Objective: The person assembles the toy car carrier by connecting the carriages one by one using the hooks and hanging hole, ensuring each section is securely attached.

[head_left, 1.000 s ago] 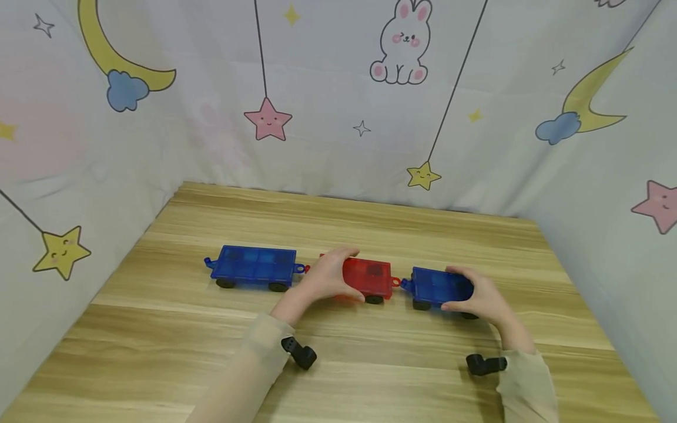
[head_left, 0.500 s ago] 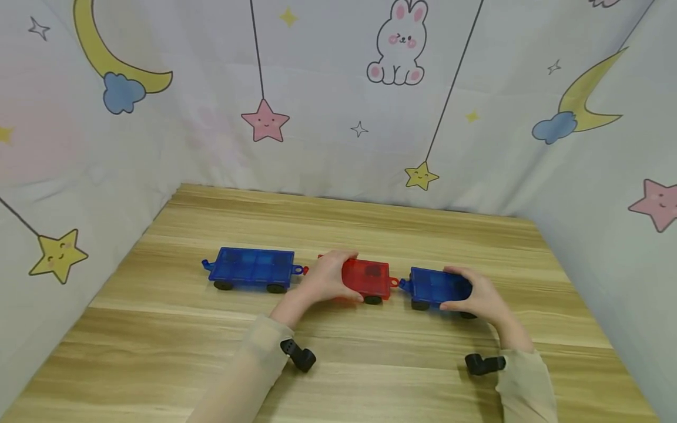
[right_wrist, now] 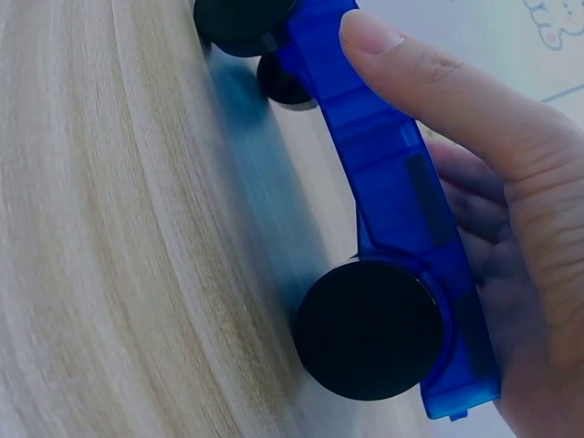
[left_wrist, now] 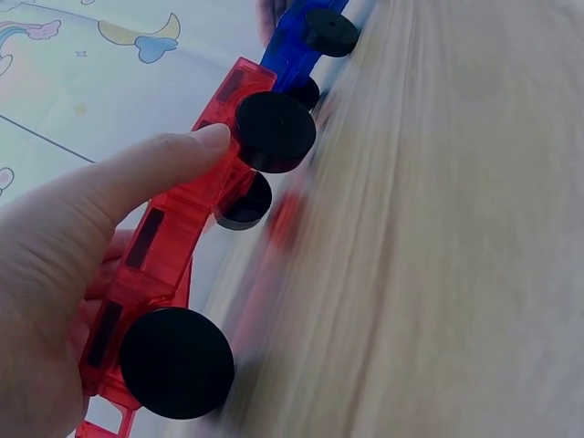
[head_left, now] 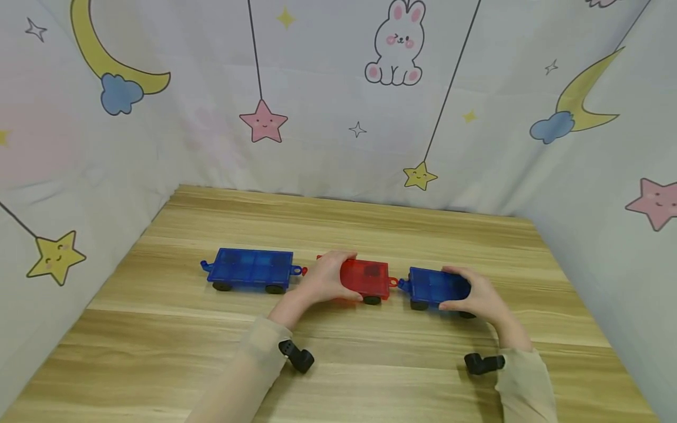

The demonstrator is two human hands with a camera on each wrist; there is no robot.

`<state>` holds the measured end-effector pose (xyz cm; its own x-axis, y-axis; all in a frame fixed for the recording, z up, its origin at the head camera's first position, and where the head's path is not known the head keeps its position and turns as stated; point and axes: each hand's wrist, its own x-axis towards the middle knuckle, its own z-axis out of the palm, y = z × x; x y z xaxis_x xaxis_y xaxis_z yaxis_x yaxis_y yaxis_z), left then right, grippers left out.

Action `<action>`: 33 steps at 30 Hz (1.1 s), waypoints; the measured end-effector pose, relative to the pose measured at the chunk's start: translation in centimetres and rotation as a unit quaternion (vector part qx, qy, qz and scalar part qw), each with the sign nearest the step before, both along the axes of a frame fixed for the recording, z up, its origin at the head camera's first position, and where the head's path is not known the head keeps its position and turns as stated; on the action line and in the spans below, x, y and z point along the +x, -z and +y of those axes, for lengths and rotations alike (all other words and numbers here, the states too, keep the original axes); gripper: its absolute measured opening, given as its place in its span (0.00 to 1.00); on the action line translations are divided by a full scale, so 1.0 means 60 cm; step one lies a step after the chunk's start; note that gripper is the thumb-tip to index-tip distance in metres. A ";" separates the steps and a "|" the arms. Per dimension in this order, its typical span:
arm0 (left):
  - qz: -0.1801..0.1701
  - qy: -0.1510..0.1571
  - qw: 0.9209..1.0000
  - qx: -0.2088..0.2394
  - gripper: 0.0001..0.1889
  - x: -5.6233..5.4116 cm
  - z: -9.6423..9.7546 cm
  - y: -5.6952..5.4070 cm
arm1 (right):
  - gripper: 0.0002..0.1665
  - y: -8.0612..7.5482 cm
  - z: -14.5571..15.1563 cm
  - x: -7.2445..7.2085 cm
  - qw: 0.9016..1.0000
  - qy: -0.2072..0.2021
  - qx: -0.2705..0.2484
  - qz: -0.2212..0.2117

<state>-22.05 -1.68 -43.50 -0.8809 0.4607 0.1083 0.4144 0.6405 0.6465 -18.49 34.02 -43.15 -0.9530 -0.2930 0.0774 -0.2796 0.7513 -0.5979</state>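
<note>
Three translucent toy train cars with black wheels stand end to end on the wooden table. Over the middle one, a red train car [head_left: 374, 279], my left hand [head_left: 324, 281] grips from above, thumb along its near side. My right hand [head_left: 480, 298] holds the right blue train car [head_left: 429, 285] by its right end, with the thumb [right_wrist: 438, 78] on the side frame. A red ring [head_left: 394, 282] on the red car meets the blue hook [head_left: 404, 285] of the right car. To the left stands a longer blue train car [head_left: 252, 267], its ring [head_left: 297, 270] beside the red car's hook.
The wooden table [head_left: 370, 370] ends at a white fabric backdrop [head_left: 317, 158] printed with moons, stars and a rabbit. Fabric walls rise on the left and right too. A small black camera [head_left: 298, 357] sits on the left wrist, another black camera [head_left: 482, 364] on the right.
</note>
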 end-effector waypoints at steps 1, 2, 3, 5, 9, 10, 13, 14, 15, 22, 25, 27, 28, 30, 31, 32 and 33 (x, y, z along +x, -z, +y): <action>0.000 0.001 1.000 0.001 0.48 0.000 0.000 0.000 | 0.50 -0.001 0.000 0.000 1.000 0.000 -0.001 -0.002; 0.000 0.001 1.000 0.002 0.48 0.000 -0.001 0.000 | 0.50 -0.001 -0.001 0.000 1.000 0.001 0.000 -0.003; 0.000 0.001 1.000 0.004 0.48 0.000 -0.001 0.000 | 0.50 -0.002 -0.001 0.000 1.000 0.001 0.000 -0.005; -0.001 0.001 1.000 0.006 0.48 0.001 -0.001 0.000 | 0.50 -0.003 -0.001 0.000 1.000 0.003 0.001 -0.008; -0.001 0.000 1.000 0.011 0.48 0.000 -0.002 0.000 | 0.50 -0.005 -0.002 0.000 1.000 0.005 0.002 -0.013; -0.001 0.001 1.000 0.011 0.48 0.000 -0.002 0.000 | 0.50 -0.005 -0.002 0.000 1.000 0.005 0.002 -0.014; 0.002 0.002 1.000 0.012 0.48 0.000 -0.003 0.000 | 0.50 -0.005 -0.002 0.000 1.000 0.005 0.002 -0.012; 0.003 0.002 1.000 0.012 0.48 0.000 -0.003 0.000 | 0.50 -0.005 -0.002 -0.001 1.000 0.004 0.003 -0.011; 0.004 0.003 1.000 0.012 0.48 0.000 -0.003 0.000 | 0.50 -0.004 -0.002 -0.001 1.000 0.003 0.003 -0.010; 0.003 0.004 1.000 0.018 0.47 0.002 -0.004 0.000 | 0.50 -0.004 -0.002 -0.001 1.000 0.002 0.004 -0.009; 0.002 0.005 1.000 0.019 0.47 0.001 -0.004 0.001 | 0.50 -0.004 -0.002 -0.001 1.000 0.002 0.005 -0.009; 0.003 0.005 1.000 0.020 0.47 0.000 -0.004 0.002 | 0.50 -0.004 -0.003 -0.001 1.000 0.002 0.005 -0.009; 0.003 0.005 1.000 0.020 0.47 0.000 -0.004 0.002 | 0.50 -0.005 -0.003 -0.001 1.000 0.002 0.005 -0.010; 0.003 0.006 1.000 0.021 0.47 0.000 -0.004 0.002 | 0.50 -0.005 -0.003 -0.001 1.000 0.002 0.004 -0.011; 0.002 0.006 1.000 0.022 0.47 0.000 -0.004 0.002 | 0.50 -0.005 -0.004 -0.001 1.000 0.002 0.004 -0.011; 0.001 0.006 1.000 0.023 0.47 0.001 -0.003 0.001 | 0.50 -0.005 -0.004 -0.001 1.000 0.002 0.003 -0.012; -0.001 0.007 1.000 0.023 0.47 0.001 -0.003 0.001 | 0.50 -0.005 -0.004 -0.001 1.000 0.002 0.003 -0.013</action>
<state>-22.01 -1.88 -43.56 -0.8748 0.4670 0.1288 0.4221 0.6043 0.6757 -18.56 33.79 -42.82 -0.9560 -0.2886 0.0519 -0.2608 0.7558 -0.6006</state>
